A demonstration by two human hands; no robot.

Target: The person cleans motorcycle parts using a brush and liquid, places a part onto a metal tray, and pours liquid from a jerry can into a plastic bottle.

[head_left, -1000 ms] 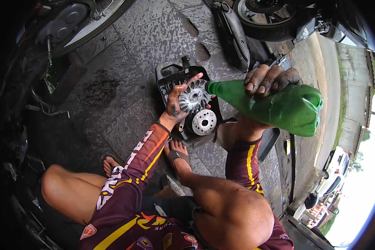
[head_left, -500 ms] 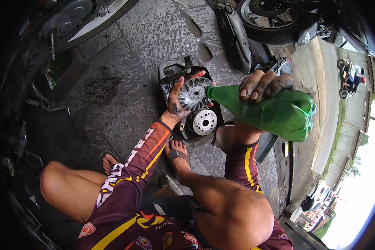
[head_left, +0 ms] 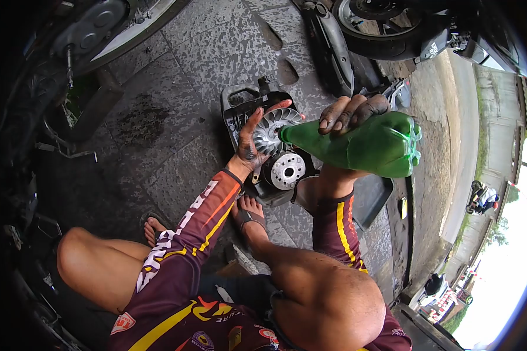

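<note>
My left hand (head_left: pixel 247 151) grips a finned metal pulley disc (head_left: pixel 266 130) by its edge, thumb and fingers around it. My right hand (head_left: pixel 356 114), blackened with grime, is wrapped around a green plastic bottle (head_left: pixel 372 149). The bottle lies nearly level in view, its mouth over the middle of the disc and hiding the hub. I cannot tell whether liquid is coming out. Beneath the hands is a black plastic tray (head_left: pixel 231 99) that looks cut from a jerrycan. A round metal part with holes (head_left: pixel 288 171) sits at its near side.
A scooter wheel (head_left: pixel 380 29) and a long dark cover (head_left: pixel 331 50) are at the top right. Another motorbike's engine (head_left: pixel 91 35) stands at the upper left. A dark flat pan (head_left: pixel 372 202) lies right of my right forearm. Beyond is a road with a motorbike rider (head_left: pixel 483 199).
My right hand has brought the bottle left and slightly up in view, its mouth now nearer the disc's centre. My left hand and the disc stay nearly still. The passing motorbike has moved down in view.
</note>
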